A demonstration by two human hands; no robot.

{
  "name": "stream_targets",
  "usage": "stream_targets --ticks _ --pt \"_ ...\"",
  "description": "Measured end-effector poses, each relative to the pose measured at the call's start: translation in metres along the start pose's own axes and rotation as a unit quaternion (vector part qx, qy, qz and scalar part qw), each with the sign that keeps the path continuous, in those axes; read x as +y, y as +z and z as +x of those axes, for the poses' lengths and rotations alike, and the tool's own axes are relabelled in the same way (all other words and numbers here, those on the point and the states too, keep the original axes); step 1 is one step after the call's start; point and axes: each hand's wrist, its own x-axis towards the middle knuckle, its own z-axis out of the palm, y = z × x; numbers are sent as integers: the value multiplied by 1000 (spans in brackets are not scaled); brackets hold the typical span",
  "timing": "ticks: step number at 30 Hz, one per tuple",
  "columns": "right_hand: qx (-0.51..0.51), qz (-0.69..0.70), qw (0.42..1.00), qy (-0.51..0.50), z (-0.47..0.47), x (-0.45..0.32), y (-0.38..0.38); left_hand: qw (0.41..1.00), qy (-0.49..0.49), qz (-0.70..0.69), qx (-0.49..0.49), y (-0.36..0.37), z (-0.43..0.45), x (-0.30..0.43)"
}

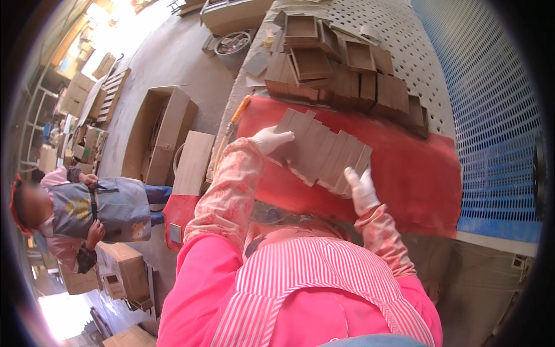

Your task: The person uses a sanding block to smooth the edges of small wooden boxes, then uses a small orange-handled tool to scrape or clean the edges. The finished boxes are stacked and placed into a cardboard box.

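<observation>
Between my two white-gloved hands is a slanting row of brown shallow wooden trays point(325, 149), packed side by side with uneven ends. My left hand point(272, 139) grips the row's left end, thumb on top. At the right end, my right hand point(360, 187) presses with thumb up and its other fingers partly hidden. The row is over a red cloth point(412, 186) on the worktable; I cannot tell whether it touches the cloth. Just beyond stands a pile of similar trays point(338, 82), some lying with their hollow sides up.
A tool with an orange handle point(239, 109) lies at the cloth's left edge. The perforated tabletop point(416, 78) meets a blue slotted panel point(490, 130) on the right. On the floor at left are an open carton point(167, 143) and a filled bucket point(234, 50). A person point(99, 208) stands at far left.
</observation>
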Motion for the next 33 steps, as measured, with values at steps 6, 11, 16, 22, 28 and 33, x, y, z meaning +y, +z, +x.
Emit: stream_targets --ticks 6,11,16,22,28,33 --pt "-1 -34 999 -22 4 25 15 986 -2 122 115 -27 -19 -1" --pt "-17 -142 983 -115 47 13 -33 919 160 -120 340 1 -46 -52" --pt "-194 -90 965 -152 127 -56 -22 855 127 -180 469 65 -52 -82" --pt "-351 -181 919 23 188 -84 84 802 93 -212 550 100 -33 -57" --pt "-417 -237 876 46 194 -73 115 770 99 -262 574 109 -19 -42" --pt "-314 -221 918 -104 197 -71 78 803 157 -240 522 97 -37 -53"
